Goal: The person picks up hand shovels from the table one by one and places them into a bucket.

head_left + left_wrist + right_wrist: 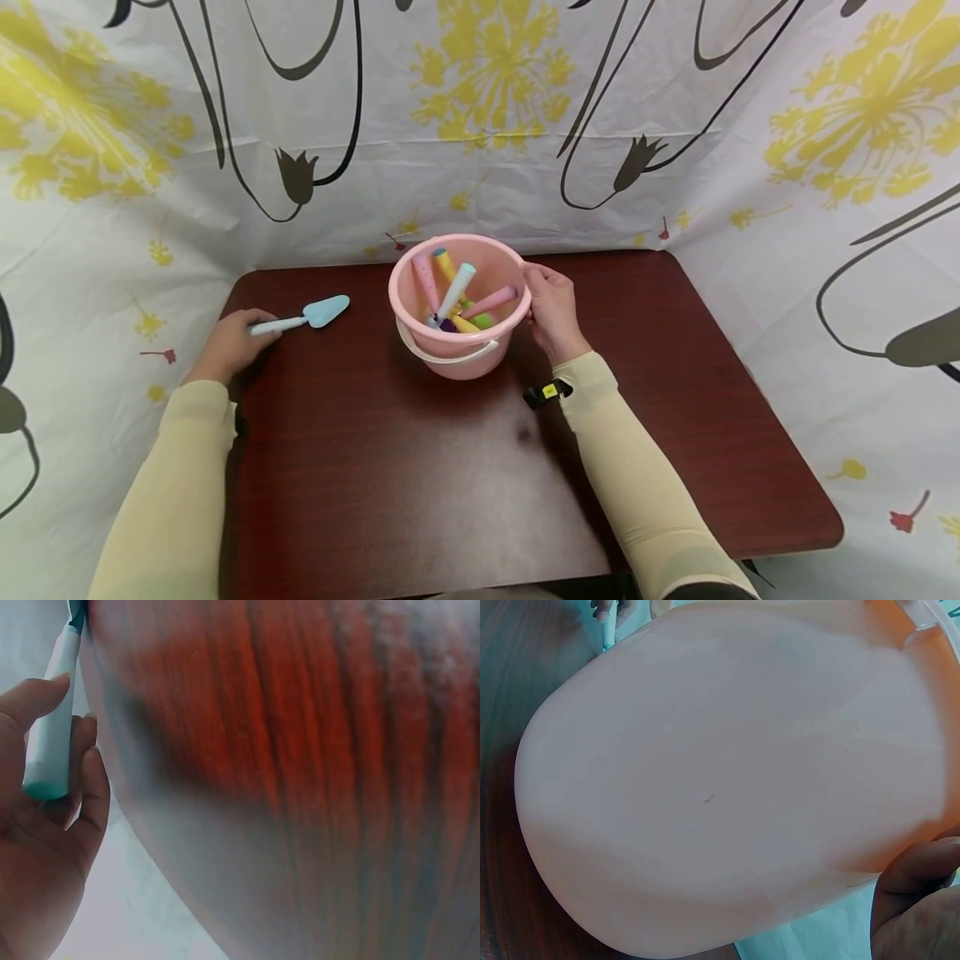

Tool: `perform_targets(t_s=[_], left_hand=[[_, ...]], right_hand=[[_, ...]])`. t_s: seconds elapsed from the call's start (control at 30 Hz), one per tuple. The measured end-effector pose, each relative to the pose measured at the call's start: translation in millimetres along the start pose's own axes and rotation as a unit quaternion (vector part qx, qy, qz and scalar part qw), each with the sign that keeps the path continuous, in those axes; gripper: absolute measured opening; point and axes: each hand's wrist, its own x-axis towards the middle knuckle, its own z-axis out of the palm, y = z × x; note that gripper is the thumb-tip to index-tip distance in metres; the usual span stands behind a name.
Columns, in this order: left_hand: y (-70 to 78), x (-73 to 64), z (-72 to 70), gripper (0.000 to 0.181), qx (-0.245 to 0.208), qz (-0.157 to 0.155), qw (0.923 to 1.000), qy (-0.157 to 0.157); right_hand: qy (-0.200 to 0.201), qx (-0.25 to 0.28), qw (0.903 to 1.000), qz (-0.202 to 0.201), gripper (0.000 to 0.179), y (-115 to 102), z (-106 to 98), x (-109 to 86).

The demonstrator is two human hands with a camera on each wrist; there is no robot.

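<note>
A light blue toy trowel [325, 311] lies toward the table's left edge in the head view. Its pale handle [52, 724] is pinched between the thumb and fingers of my left hand [232, 343]. Near the table's back stands a pink bucket [459, 365], its white carrying handle [450, 359] hanging down in front. Inside are several handled toys in pink, yellow, light blue and green, their lower ends hidden. My right hand [555, 308] grips the bucket's right rim with the thumb on top. In the right wrist view the bucket's side fills most of the picture.
The dark red wooden table [360, 483] has rounded corners. A white cloth [390, 167] with yellow and grey flower prints hangs behind it and along both sides. A black strap with a yellow mark [550, 390] sits at the right wrist.
</note>
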Motion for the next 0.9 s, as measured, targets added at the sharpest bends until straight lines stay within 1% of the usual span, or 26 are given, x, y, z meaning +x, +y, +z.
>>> perform_targets(t_s=[0.17,0.27,0.4,0.5,0.7,0.9], left_hand=[[3.8,-3.8,0.1,0.033,-0.018,-0.002,0.9997,0.013],[6.6,-6.2,0.5,0.034,-0.028,0.004,0.9993,0.026],[11.9,-8.3,1.3,0.033,-0.027,0.019,0.9984,0.046],[19.2,-9.6,1.2,0.031,-0.025,0.025,0.9978,0.057],[31.3,-10.3,-0.2,0.031,-0.034,0.022,0.9965,0.073],[36.7,-9.5,0.3,0.030,-0.044,0.016,0.9953,0.085]], right_hand=[[0.002,-0.002,1.0000,0.002,0.026,-0.1,-0.1,0.4],[0.002,-0.003,1.0000,0.002,0.027,-0.1,0.0,0.3],[0.002,-0.001,1.0000,0.004,0.026,0.0,-0.1,0.7],[0.003,-0.002,1.0000,0.005,0.026,0.3,-0.4,1.0],[-0.001,-0.003,1.0000,0.001,0.029,0.1,-0.5,0.6],[-0.002,-0.003,1.0000,-0.002,0.028,0.2,-0.3,0.0]])
